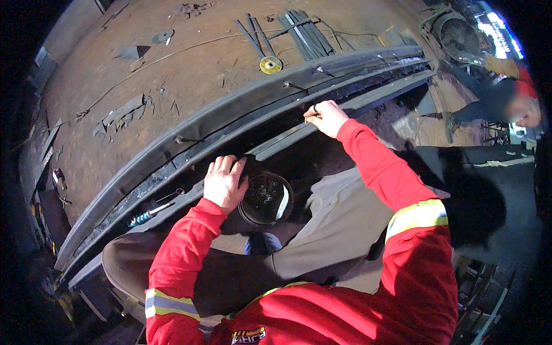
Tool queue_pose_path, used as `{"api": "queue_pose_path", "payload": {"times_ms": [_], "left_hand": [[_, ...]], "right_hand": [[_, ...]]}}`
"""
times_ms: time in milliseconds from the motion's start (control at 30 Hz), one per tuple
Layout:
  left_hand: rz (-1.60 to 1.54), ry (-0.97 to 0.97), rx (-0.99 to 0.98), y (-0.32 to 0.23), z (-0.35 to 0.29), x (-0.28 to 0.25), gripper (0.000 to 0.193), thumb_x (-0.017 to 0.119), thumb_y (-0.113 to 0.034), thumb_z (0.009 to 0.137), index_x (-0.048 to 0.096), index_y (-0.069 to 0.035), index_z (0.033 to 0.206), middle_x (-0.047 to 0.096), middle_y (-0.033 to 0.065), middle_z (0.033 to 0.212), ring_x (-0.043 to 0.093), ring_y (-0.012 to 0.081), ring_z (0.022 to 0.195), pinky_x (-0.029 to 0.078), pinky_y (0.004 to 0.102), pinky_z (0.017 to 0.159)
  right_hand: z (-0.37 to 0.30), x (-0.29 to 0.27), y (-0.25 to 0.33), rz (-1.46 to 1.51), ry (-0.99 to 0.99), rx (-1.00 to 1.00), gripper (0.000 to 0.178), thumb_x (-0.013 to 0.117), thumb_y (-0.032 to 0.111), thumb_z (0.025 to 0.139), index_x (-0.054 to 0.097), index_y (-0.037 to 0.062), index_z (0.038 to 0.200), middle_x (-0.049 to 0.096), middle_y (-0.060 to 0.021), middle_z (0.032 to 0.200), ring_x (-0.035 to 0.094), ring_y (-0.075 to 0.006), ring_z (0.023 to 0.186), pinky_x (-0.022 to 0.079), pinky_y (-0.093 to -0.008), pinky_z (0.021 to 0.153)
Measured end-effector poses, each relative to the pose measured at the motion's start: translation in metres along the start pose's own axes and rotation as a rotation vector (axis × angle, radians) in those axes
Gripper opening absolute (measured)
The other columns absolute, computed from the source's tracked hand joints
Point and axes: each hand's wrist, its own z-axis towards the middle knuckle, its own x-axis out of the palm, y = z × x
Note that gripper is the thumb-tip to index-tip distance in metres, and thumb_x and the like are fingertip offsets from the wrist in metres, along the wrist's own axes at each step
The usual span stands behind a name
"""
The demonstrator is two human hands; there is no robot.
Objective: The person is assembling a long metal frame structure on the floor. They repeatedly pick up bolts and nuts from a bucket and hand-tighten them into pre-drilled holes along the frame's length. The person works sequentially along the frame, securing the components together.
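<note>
Metal rail (pixel 284 141), just beyond the round tin (pixel 247 217), is best steadied by the L hand (pixel 226 184), fingers curled but grip unclear, while the small pc. (pixel 306 120) apparently pinched by the R hand (pixel 326 118) is best guided w/ light pressure.

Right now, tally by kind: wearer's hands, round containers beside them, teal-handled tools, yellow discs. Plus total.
Wearer's hands (left hand, right hand): 2
Round container: 1
Teal-handled tool: 1
Yellow disc: 1
Total: 5
</note>
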Motion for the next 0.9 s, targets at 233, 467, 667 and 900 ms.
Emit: {"api": "queue_pose_path", "payload": {"times_ms": [233,467,667,900], "left_hand": [[0.026,-0.043,0.021,0.007,-0.005,0.009,0.044,0.069,-0.008,0.067,0.061,-0.006,0.110,0.057,0.0125,0.106,0.054,0.0302,0.098,0.046,0.0400,0.084],[0.050,-0.083,0.008,0.005,-0.010,0.011,0.045,0.067,-0.006,0.066,0.061,-0.006,0.111,0.057,0.0116,0.106,0.054,0.0297,0.097,0.046,0.0393,0.083],[0.189,-0.088,-0.036,-0.003,-0.016,0.009,0.043,0.063,-0.007,0.067,0.061,-0.006,0.111,0.058,0.0117,0.104,0.056,0.0292,0.096,0.046,0.0402,0.082],[0.303,-0.090,-0.037,-0.010,-0.024,0.006,0.038,0.055,-0.014,0.077,0.060,-0.003,0.112,0.061,0.0113,0.101,0.057,0.0275,0.097,0.046,0.0394,0.083]], "right_hand": [[-0.004,0.003,0.013,-0.079,0.004,-0.070,0.013,0.064,0.011,0.080,0.071,0.0031,0.089,0.069,-0.0175,0.088,0.067,-0.0319,0.084,0.052,-0.0378,0.077],[-0.013,0.000,0.008,-0.093,-0.016,-0.111,0.013,0.056,0.002,0.077,0.066,0.0003,0.086,0.067,-0.0145,0.094,0.065,-0.0333,0.089,0.051,-0.0404,0.079],[-0.013,-0.009,0.019,-0.158,0.077,0.002,0.025,0.057,0.008,0.074,0.071,0.0057,0.094,0.065,-0.0126,0.093,0.064,-0.0315,0.086,0.050,-0.0379,0.076],[-0.017,-0.005,0.004,-0.087,0.140,-0.100,0.036,0.066,0.009,0.069,0.068,0.0050,0.105,0.063,-0.0126,0.097,0.063,-0.0273,0.089,0.051,-0.0345,0.080]]}}
